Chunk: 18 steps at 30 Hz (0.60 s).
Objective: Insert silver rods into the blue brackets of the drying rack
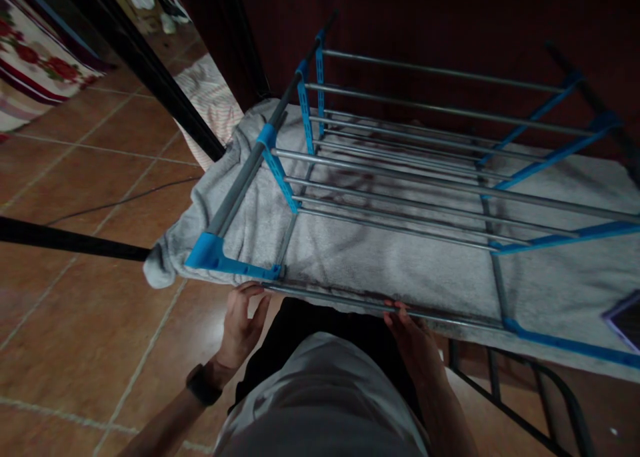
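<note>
A rack (380,170) of grey metal tubes and blue plastic brackets lies on a grey blanket (390,263) in front of me. Its nearest tube (340,300) runs along the blanket's front edge, close to my body. My left hand (244,320), with a dark band on the wrist, has its fingers bent at that tube's left end, by a blue corner bracket (207,251). Farther right, my right hand (407,333) grips the same tube, fingertips over its top and the thumb side partly hidden. Other tubes span between the left and right brackets behind it.
A dark red panel (425,17) rises behind the blanket. Black metal bars (75,240) stand at the left over the tiled floor (140,310), where a thin cable lies. A black metal frame (505,390) is at the lower right. A purple-edged dark object (625,320) rests at the right.
</note>
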Each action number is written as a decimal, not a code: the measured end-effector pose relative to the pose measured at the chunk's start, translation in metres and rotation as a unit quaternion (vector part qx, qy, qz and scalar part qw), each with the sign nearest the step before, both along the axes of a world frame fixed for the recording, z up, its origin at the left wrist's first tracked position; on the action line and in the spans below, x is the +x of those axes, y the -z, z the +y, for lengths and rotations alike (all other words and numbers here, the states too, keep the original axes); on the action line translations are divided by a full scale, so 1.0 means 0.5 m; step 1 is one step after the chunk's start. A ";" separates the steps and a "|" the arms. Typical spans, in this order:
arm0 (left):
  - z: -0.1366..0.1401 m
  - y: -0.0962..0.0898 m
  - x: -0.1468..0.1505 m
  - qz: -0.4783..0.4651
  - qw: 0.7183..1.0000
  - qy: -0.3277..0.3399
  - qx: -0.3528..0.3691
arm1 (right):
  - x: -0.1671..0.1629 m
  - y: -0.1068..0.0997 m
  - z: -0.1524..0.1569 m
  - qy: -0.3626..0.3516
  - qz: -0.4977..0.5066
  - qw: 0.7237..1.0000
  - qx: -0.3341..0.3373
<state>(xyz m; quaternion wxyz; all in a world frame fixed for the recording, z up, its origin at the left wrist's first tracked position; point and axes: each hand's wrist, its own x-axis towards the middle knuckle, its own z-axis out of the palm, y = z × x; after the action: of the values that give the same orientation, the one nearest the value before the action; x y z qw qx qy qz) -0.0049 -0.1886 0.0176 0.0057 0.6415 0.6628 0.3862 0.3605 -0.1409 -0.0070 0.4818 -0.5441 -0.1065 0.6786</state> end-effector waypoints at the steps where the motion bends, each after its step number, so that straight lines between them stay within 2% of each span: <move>1: 0.003 0.004 -0.002 -0.045 0.999 -0.026 -0.015 | 0.000 -0.001 0.001 -0.001 0.000 1.000 -0.001; 4: 0.018 0.019 -0.014 -0.192 0.976 -0.060 -0.082 | 0.001 -0.004 0.005 -0.001 0.004 1.000 -0.003; 7: 0.041 0.035 -0.029 -0.265 0.953 -0.020 -0.145 | 0.002 -0.006 0.008 -0.002 0.007 1.000 -0.005; 12: 0.076 0.033 -0.049 -0.289 0.934 0.045 -0.206 | -0.003 -0.010 0.008 0.002 -0.003 1.000 0.004; 18: 0.092 0.016 -0.064 -0.242 0.942 0.096 -0.212 | -0.005 -0.010 0.006 0.011 -0.010 1.000 0.011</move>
<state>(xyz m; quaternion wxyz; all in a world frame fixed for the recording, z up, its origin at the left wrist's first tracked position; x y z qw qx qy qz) -0.0367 -0.1425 0.0094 0.3392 0.5733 0.6431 0.3778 0.3579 -0.1377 -0.0019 0.4939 -0.5468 -0.1130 0.6665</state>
